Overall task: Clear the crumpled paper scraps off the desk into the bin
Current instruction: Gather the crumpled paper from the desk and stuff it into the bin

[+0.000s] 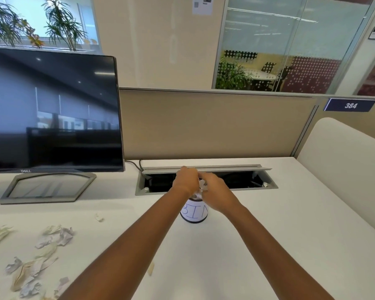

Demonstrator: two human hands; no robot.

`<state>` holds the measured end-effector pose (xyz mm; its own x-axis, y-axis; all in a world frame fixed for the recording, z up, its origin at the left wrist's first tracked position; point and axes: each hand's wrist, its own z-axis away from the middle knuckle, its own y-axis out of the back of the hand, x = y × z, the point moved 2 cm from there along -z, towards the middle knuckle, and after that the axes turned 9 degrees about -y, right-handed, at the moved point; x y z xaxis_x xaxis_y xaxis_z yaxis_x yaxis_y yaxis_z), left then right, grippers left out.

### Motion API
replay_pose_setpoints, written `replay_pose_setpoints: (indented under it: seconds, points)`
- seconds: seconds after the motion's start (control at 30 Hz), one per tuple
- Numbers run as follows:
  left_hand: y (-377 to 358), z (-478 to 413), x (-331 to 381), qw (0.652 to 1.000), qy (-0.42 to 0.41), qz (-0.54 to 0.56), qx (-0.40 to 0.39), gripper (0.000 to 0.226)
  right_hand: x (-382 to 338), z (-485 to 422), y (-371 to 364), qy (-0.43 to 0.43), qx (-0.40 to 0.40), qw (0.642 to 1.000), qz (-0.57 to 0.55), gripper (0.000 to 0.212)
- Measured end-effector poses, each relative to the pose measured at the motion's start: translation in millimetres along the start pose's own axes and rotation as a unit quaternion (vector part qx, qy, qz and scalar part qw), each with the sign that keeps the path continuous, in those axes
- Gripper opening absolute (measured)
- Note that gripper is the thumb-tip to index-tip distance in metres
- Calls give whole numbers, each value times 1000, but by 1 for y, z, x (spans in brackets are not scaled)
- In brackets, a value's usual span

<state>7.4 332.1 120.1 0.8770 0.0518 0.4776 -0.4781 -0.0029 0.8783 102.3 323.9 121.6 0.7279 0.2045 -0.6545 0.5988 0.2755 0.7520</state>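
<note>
A small round bin [194, 214], white with "BIN" hand-written in blue, stands on the white desk [268, 234] in the middle. Both hands are together right above its mouth. My left hand [185, 179] and my right hand [217, 191] are closed around a crumpled paper scrap [202, 185], white with dark print, which shows between the fingers over the opening. Several crumpled paper scraps [52, 234] lie on the desk at the lower left, a small one [99, 217] sits nearer the monitor, and a yellowish bit [151, 268] lies by my left forearm.
A Dell monitor [52, 109] on a grey stand [48, 188] fills the left. Behind the bin an open cable tray [247, 180] is sunk into the desk, its lid raised. A beige partition [204, 124] closes the back, a cream panel [344, 161] the right.
</note>
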Motion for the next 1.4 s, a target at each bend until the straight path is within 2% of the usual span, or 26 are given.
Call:
replay_pose_setpoints:
  seconds: [0.07, 0.17, 0.27, 0.43, 0.53, 0.6, 0.7, 0.8, 0.87, 0.97, 1.13, 1.23, 1.3, 1.4]
  points:
    - [0, -5, 1, 1000, 3, 8, -13, 46, 5, 2, -6, 2, 4, 999, 41, 38]
    - [0, -9, 0, 998, -4, 48, -35, 50, 15, 5, -13, 2, 7, 994, 107, 45]
    - [1, -6, -3, 989, -13, 136, -62, 62, 20, 4, -14, 2, -24, 989, 146, 45]
    - [1, 2, -11, 959, -12, 266, -99, 68, 26, -1, -14, 17, -53, 980, 192, 41]
    - [5, 3, -12, 942, -9, 329, -65, 60, 27, -4, -19, 39, -60, 966, 249, 49]
    - [8, 2, -12, 943, -11, 331, -26, 59, 27, -8, -22, 39, -62, 958, 279, 52]
    - [8, 2, -12, 964, -36, 260, 48, 57, 24, -14, -26, 25, -71, 945, 317, 52]
    - [1, 8, -19, 984, -63, 120, 113, 45, 22, -17, -30, 15, -78, 937, 341, 52]
    - [-9, 16, -24, 991, -89, -1, 103, 33, 21, -19, -32, 11, -78, 937, 340, 46]
    - [-24, 29, -33, 973, -161, -153, 67, 29, 19, -21, -32, 10, -80, 941, 329, 38]
    - [-31, 32, -47, 959, -210, -189, 4, 45, 22, -14, -26, 33, -76, 959, 269, 52]
    - [-35, 29, -46, 945, -224, -236, -14, 49, 24, -3, -18, 67, 1, 969, 239, 53]
    - [-37, 24, -43, 942, -215, -257, -23, 48, 29, 5, -16, 71, 43, 963, 255, 48]
    - [-36, 19, -37, 944, -192, -264, -41, 42, 38, 14, -20, 70, 29, 949, 305, 44]
